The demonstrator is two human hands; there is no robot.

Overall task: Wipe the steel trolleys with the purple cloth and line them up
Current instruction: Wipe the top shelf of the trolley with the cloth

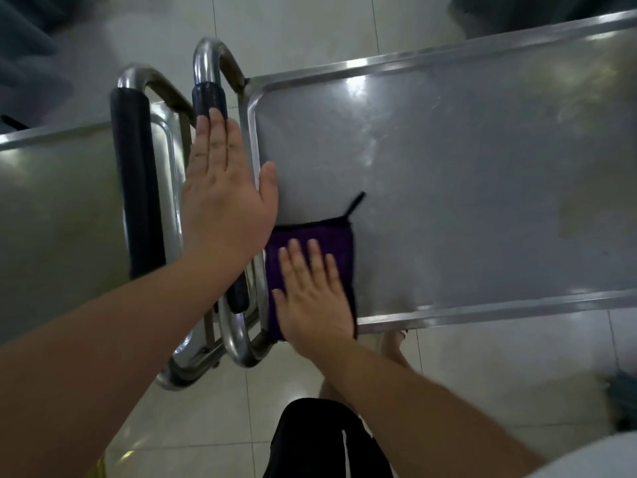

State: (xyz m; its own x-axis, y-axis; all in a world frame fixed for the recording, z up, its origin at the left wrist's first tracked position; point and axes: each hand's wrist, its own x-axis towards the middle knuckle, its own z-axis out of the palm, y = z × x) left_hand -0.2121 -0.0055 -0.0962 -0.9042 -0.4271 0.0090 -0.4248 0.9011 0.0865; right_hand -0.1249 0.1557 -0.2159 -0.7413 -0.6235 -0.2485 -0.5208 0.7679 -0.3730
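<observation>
Cloth (312,243) purple, black trim and loop. Trolleys (465,174) bare silver steel, handle grips (138,188) dark navy. Floor (193,422) pale grey tile. Shorts (320,443) black.

Likely clinic or institutional service room: 2 steel trolleys (448,174), pale tiled floor (293,29), bare surroundings.

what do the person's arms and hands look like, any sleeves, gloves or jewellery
Both forearms are bare with no sleeves in view. The left hand and right hand wear no gloves, and no rings, watch or bracelets show on them. Black shorts show below the arms.
</observation>
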